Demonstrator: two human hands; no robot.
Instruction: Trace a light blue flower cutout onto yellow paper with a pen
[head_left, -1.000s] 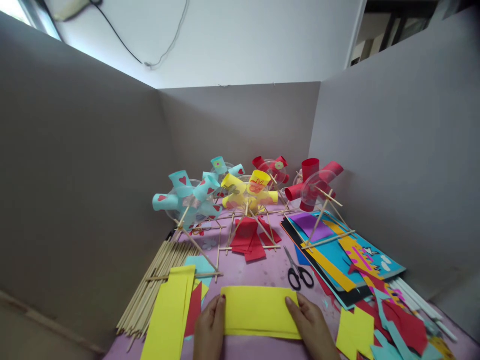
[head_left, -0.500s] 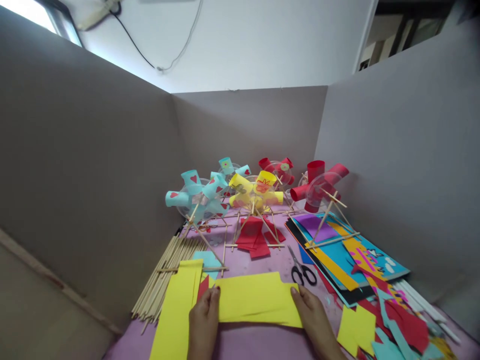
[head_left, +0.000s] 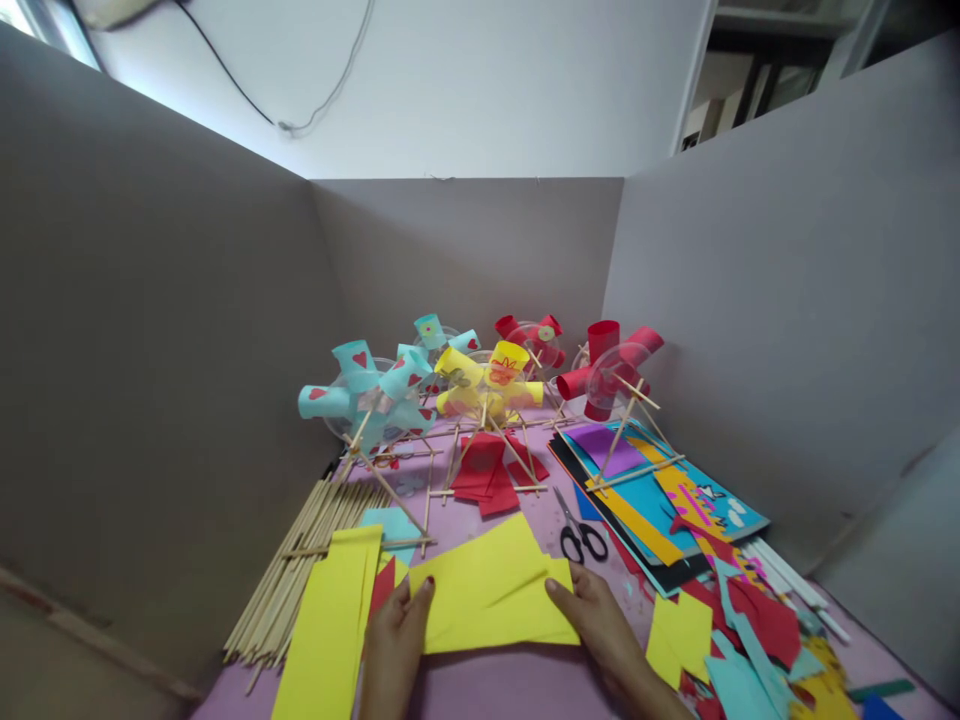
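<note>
Sheets of yellow paper (head_left: 484,600) are held up between my two hands at the front of the table, partly fanned over one another. My left hand (head_left: 397,640) grips their left edge, thumb on top. At the right edge my right hand (head_left: 600,620) pinches them the same way. Long yellow paper strips (head_left: 326,630) lie just left of my left hand, with a bit of red paper (head_left: 382,588) beside them. Black-handled scissors (head_left: 581,535) rest on the table beyond my right hand. The fingers under the sheets are hidden.
Behind stand stick-framed pinwheels in blue (head_left: 367,390), yellow (head_left: 487,380) and red (head_left: 611,370). Wooden sticks (head_left: 300,570) lie left. Red paper pieces (head_left: 484,475) sit mid-table. Coloured sheets (head_left: 720,510) and paper scraps (head_left: 765,620) lie right. Grey partitions (head_left: 472,240) enclose the table.
The yellow sheets have shifted against each other and now fan out, with one tilted upward at its right end. My hands still grip both edges. The view has turned slightly right.
</note>
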